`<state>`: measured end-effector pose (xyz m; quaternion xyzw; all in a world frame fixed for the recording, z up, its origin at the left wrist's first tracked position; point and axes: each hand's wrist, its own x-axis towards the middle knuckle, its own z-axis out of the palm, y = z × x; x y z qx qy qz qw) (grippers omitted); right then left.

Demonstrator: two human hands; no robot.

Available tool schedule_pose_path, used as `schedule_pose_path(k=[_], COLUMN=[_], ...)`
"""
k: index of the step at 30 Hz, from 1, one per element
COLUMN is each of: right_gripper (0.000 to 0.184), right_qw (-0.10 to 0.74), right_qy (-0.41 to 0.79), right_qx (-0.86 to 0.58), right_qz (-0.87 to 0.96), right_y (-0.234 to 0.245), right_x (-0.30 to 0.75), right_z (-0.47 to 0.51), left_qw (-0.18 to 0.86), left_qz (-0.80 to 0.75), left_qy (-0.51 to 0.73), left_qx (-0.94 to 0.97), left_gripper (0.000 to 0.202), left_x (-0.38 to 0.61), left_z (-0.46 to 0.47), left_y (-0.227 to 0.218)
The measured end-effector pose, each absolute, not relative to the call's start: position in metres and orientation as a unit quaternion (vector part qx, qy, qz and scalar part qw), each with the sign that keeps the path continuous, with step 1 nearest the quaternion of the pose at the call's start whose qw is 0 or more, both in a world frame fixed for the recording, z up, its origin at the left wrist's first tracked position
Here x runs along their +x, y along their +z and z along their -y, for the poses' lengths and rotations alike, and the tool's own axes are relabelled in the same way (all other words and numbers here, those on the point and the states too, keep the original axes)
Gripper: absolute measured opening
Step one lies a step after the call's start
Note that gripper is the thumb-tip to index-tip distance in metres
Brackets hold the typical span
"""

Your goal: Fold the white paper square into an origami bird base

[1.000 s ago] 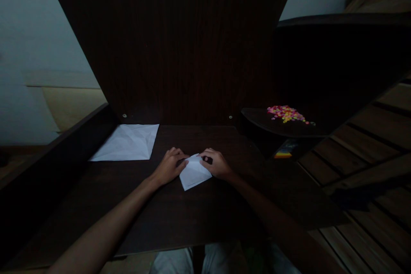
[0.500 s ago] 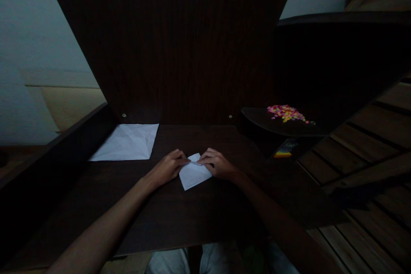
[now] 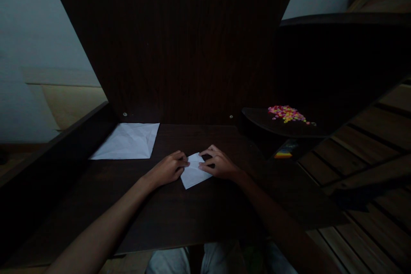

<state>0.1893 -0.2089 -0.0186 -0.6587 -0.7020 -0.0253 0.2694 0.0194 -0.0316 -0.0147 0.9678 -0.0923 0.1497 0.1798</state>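
A small folded sheet of white paper [image 3: 195,174] lies at an angle on the dark desk in front of me, its lower corner pointing towards me. My left hand [image 3: 171,167] has its fingers closed at the paper's left edge, the fingertips pressed against it. On the other side, my right hand [image 3: 220,163] has thumb and forefinger spread apart; the thumb touches the middle of the paper and the forefinger reaches its top right edge. A faint crease runs across the paper between the hands.
A larger creased white paper [image 3: 128,141] lies at the back left, by a raised side panel [image 3: 61,150]. To the right, a rounded shelf [image 3: 257,119] bears a heap of small colourful pieces [image 3: 287,113]. A dark back panel [image 3: 180,51] rises behind the desk.
My right thumb and forefinger have opened apart from their pinch at the paper's fold. The left fingers have stayed at the left edge, and the upper flap looks flatter.
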Motion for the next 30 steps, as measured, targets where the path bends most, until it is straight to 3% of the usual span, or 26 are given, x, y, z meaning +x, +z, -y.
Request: schedule_pose_path(k=[14, 21, 26, 30], right_gripper=[0.018, 0.031, 0.033, 0.038], right_qw=[0.293, 0.233, 0.203, 0.253], right_qy=[-0.027, 0.010, 0.047, 0.059], right_qx=[-0.699, -0.728, -0.750, -0.745], right_qz=[0.652, 0.645, 0.628, 0.614], right_y=[-0.033, -0.032, -0.030, -0.028], right_x=[0.196, 0.193, 0.193, 0.197], right_z=[0.203, 0.204, 0.206, 0.206], left_qw=[0.254, 0.273, 0.255, 0.223], left_qz=[0.072, 0.088, 0.086, 0.096], left_qy=[0.115, 0.090, 0.050, 0.040], left_qx=[0.958, 0.954, 0.962, 0.969], left_gripper=[0.022, 0.019, 0.031, 0.040], left_x=[0.017, 0.017, 0.014, 0.012], left_z=[0.038, 0.031, 0.030, 0.033], left_y=[-0.004, -0.010, -0.010, -0.006])
